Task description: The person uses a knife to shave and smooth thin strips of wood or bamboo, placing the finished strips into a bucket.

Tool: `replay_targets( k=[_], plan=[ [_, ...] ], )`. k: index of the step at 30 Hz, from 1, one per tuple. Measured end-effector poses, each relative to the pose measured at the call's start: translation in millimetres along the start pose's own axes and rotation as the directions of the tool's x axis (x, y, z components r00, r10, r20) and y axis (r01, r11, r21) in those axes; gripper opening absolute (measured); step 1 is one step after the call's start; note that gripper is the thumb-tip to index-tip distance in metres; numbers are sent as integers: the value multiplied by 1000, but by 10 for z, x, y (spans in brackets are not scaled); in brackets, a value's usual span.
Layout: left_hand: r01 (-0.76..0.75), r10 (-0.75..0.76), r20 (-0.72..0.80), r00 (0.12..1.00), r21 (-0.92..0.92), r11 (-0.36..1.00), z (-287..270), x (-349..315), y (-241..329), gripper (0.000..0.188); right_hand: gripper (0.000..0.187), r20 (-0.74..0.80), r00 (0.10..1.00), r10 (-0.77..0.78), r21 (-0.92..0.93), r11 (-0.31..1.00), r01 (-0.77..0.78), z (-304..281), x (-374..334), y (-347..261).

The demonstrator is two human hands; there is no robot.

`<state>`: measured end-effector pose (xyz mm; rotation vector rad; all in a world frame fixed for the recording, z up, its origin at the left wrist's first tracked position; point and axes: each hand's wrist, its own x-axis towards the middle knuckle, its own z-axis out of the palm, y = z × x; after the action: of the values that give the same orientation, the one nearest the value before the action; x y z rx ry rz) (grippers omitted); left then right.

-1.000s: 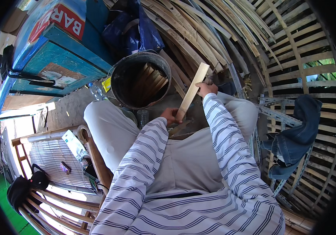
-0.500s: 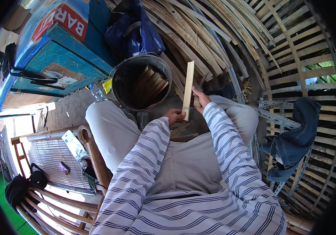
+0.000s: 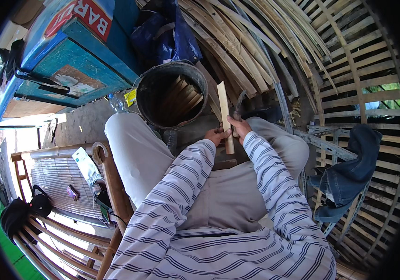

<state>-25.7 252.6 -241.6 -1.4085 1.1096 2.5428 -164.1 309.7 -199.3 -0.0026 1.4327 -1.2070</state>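
- Since before, the bamboo slat (image 3: 224,115) stands more upright.
- Left hand (image 3: 217,136) has a closed grip on it.
- Right hand (image 3: 238,126) grips a knife (image 3: 238,108) beside the bucket (image 3: 172,94).

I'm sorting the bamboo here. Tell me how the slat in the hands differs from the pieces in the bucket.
The slat stands nearly upright in the open, held near its lower end by the left hand and right hand; the pieces lean loose inside the bucket. The slat looks pale, the pieces darker in shade. Both are flat bamboo strips.
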Motion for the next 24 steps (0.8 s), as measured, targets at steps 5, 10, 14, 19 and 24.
replay_targets(
  k=[5, 10, 14, 19, 24],
  plan=[
    [48, -19, -127, 992, 228, 972, -51, 52, -50, 62, 40, -3, 994, 107, -43, 993, -107, -86, 100, 118],
    [181, -129, -162, 978, 363, 914, -5, 153, -145, 50, 42, -147, 985, 89, -325, 936, -133, -414, 535, 434],
    [23, 120, -385, 915, 346, 938, -144, 85, -251, 54, 42, -13, 972, 236, -119, 964, -236, -87, 288, 241],
    [-228, 514, -290, 807, 651, 724, -39, -171, -143, 71, 47, -100, 976, 192, -174, 963, -207, 105, 149, 102],
    [-56, 253, -256, 933, 592, 804, 473, -831, 198, 89, 46, -24, 971, 239, -119, 963, -240, -260, 428, 383]
  ],
)
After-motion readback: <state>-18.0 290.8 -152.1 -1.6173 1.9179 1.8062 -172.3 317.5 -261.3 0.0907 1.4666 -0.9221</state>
